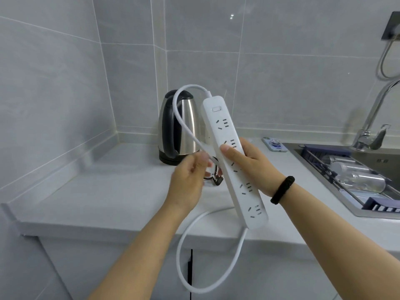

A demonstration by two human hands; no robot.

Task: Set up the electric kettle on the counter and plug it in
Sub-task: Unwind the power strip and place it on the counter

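A steel electric kettle (184, 128) with a black handle and lid stands on its black base at the back of the white counter (104, 191). My right hand (249, 167) grips a long white power strip (233, 161), held upright and tilted above the counter. From the strip's top its white cord (184, 126) loops down into my left hand (188, 178), which pinches it. Another stretch of the cord hangs in a loop below the counter edge. A dark plug (216, 180) with a coiled cable lies on the counter just behind my left hand, partly hidden.
A phone (275, 145) lies face down by the wall. To the right is a steel sink (372, 213) holding a rack with glasses, and a chrome tap (372, 118). A wall socket (392, 27) with a cable sits at the upper right. Tiled walls close the corner.
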